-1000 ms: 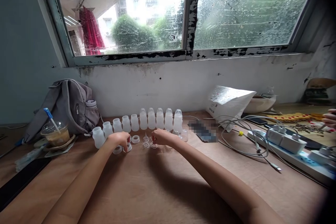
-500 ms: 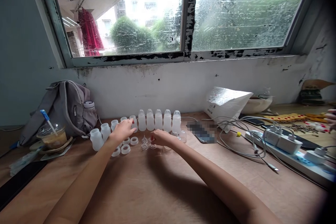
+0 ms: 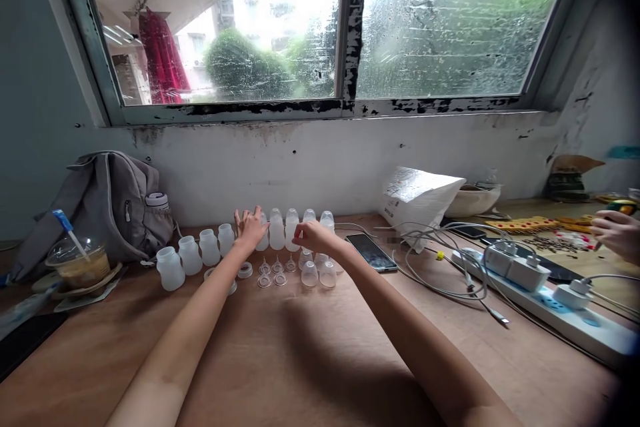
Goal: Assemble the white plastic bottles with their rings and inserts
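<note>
Head view: my left hand (image 3: pixel 251 232) is at the row of bottles, its fingers spread beside the capped bottle (image 3: pixel 276 232) row's left end; whether they grip anything I cannot tell. My right hand (image 3: pixel 316 237) hangs in front of the capped bottles, fingers bunched together, and I cannot tell if something is pinched between them. Left of my left hand, four uncapped bottles (image 3: pixel 189 256) stand upright on the tabletop (image 3: pixel 250 367). White rings (image 3: pixel 245 271) lie around my left forearm, partly hidden by it. Between my arms sit the clear teats (image 3: pixel 264 281), and just right of them the clear domed caps (image 3: pixel 309 275). A phone (image 3: pixel 371 253) lies beyond these, near looped cables (image 3: pixel 450 267) and a power strip (image 3: pixel 545 310). Far right, another person's hand (image 3: pixel 616 235) holds a tool.
</note>
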{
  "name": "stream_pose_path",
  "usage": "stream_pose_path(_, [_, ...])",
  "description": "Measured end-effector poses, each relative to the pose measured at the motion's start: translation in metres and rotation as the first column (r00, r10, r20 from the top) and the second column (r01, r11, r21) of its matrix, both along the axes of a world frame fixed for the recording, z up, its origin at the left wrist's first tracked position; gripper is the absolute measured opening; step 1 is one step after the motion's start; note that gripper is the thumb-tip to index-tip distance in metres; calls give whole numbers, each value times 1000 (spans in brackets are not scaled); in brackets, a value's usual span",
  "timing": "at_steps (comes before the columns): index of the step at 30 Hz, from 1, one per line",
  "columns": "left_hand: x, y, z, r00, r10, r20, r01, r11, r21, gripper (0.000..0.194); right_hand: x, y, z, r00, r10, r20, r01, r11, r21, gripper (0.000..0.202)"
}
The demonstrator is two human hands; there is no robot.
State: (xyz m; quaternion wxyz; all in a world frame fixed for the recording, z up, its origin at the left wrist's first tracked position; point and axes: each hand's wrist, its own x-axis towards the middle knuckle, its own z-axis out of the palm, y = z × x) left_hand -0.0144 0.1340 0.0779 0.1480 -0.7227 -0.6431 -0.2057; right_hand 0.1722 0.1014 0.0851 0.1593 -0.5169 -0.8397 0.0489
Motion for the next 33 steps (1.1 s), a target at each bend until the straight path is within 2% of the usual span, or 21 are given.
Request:
stream_pose_path(4, [4,-40,18,996,-53,70,44,991,125,42,-2,-7,11,987,33,-159,-19,996,91,24])
stream_pose_path(8, [7,-76,30,940,-259,224,240,965,106,51,-10,-27,25,923,179,-341,-147,982,116,37])
stream_pose_path(11, [8,-89,30,892,-352,284,344,936,77,56,-18,-42,33,904,245,-350,-230,970,82,41])
stream_pose_path(14, [9,-95,27,848,-395,353,395,916,75,61,-23,-50,36,913,217,-346,-191,976,109,41])
stream_pose_path(16, [7,-100,24,822,-386,420,402,914,54,67,-23,-53,35,887,201,-416,-191,979,66,39])
stream_pose_path(18, [4,-107,20,806,-377,457,435,900,-25,65,-22,-58,31,844,189,-502,-249,967,-54,38])
stream_pose_path(21, [-3,-121,9,819,-400,411,507,840,-193,38,-19,-69,18,826,207,-524,-344,922,-178,38])
stream_pose_path(23, [-6,-130,1,838,-423,345,518,815,-259,29,-16,-79,7,848,252,-467,-357,922,-150,39])
stream_pose_path(27, [-10,-150,-12,847,-452,280,529,765,-367,26,-7,-101,-14,865,317,-389,-399,905,-149,36])
stream_pose_path(31, [-7,-172,-13,819,-484,308,574,689,-443,24,5,-122,-28,819,425,-385,-510,847,-150,32])
stream_pose_path(33, [-4,-181,-10,802,-485,349,598,656,-461,24,9,-131,-31,810,453,-373,-530,837,-134,33])
